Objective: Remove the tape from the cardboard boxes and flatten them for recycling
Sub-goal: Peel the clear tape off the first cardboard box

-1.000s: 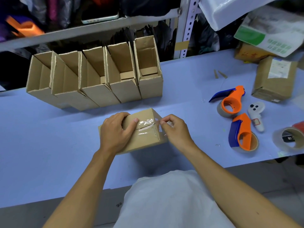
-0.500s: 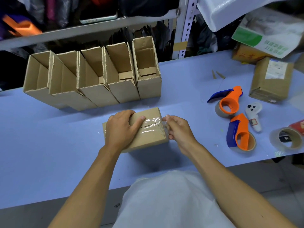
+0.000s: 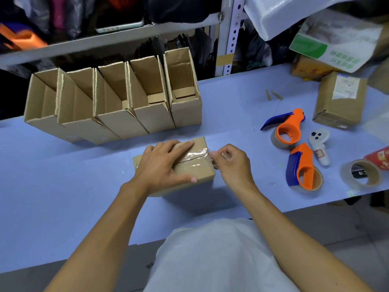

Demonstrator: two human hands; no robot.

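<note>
A small sealed cardboard box (image 3: 197,168) lies on the blue table (image 3: 63,197) in front of me, with clear tape (image 3: 194,154) along its top seam. My left hand (image 3: 162,165) lies over the box's top, fingers spread and pressing it down. My right hand (image 3: 231,163) is at the box's right end, thumb and forefinger pinching the loose end of the tape. Behind stands a row of several open cardboard boxes (image 3: 117,102).
Two orange-and-blue tape dispensers (image 3: 288,129) (image 3: 303,167) lie to the right, with a white controller (image 3: 320,144) and a tape roll (image 3: 361,173) beyond them. A sealed parcel (image 3: 339,100) and more packages sit at the back right. Metal shelving rises behind the table.
The box has settled flat under my left hand. My right hand has kept to the box's right end and now pinches the tape's end slightly away from the corner.
</note>
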